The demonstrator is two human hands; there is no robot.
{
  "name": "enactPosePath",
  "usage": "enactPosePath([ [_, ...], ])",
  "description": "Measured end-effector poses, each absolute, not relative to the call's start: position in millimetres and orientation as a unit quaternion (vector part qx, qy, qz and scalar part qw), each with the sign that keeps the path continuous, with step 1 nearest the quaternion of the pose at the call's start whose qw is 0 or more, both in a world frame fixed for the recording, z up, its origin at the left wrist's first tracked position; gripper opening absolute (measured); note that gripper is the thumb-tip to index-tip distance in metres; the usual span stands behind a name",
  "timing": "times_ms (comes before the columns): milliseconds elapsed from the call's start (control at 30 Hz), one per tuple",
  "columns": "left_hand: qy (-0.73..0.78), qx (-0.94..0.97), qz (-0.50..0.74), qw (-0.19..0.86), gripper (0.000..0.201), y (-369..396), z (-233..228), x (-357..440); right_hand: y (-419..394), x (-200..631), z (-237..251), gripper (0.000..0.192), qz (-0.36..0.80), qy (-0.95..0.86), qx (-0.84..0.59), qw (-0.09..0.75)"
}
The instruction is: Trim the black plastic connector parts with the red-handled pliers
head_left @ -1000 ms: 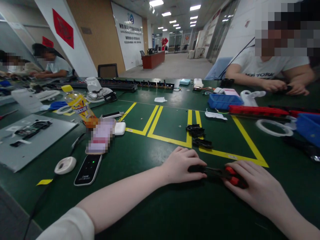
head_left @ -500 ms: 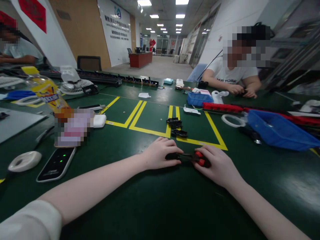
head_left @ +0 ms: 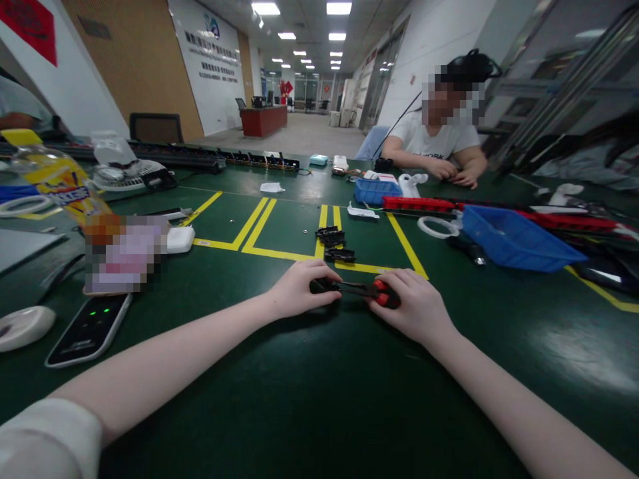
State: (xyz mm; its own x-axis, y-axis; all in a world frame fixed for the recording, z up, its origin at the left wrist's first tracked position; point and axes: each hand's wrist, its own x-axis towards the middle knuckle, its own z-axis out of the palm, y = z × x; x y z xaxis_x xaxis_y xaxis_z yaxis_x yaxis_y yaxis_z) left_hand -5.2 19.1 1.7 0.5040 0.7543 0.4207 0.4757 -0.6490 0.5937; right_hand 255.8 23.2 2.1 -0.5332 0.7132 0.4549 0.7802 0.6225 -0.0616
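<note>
Forearms (head_left: 200, 352) angled inward; left hand (head_left: 298, 289) apparently pinching black piece (head_left: 320, 285); right hand (head_left: 417, 306) gripping red-handled pliers (head_left: 382, 293); bottle (head_left: 57, 183) holds orange drink (head_left: 100, 226).

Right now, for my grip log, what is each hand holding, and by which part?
The right hand grips pliers by the red handles; the left hand holds a black piece, exactly where I cannot tell.

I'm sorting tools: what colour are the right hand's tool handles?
The tool handles look red and black, best in the head view.
</note>
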Motion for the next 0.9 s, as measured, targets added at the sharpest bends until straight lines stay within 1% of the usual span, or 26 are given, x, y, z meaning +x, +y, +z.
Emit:
enactPosePath([
  [267, 0.362, 0.839, 0.357, 0.194, 0.02, 18.6, 1.2, -5.3, 18.7, 253.1, 4.0, 0.028, -0.116, -0.859, -0.452, 0.212],
  [567, 0.352, 0.814, 0.374, 0.273, 0.019, 21.6, -0.2, -6.4, 20.4, 254.1, 1.9, 0.027, -0.153, -0.848, -0.454, 0.226],
  [767, 0.322, 0.821, 0.377, 0.283, 0.017, 22.5, -2.3, -7.4, 20.1, 254.5, 2.0, 0.026, -0.148, -0.856, -0.445, 0.217],
  [900, 0.319, 0.818, 0.367, 0.308, 0.017, 22.1, -1.1, -8.6, 19.6, 254.6, 2.8, 0.026, -0.141, -0.859, -0.44, 0.219],
])
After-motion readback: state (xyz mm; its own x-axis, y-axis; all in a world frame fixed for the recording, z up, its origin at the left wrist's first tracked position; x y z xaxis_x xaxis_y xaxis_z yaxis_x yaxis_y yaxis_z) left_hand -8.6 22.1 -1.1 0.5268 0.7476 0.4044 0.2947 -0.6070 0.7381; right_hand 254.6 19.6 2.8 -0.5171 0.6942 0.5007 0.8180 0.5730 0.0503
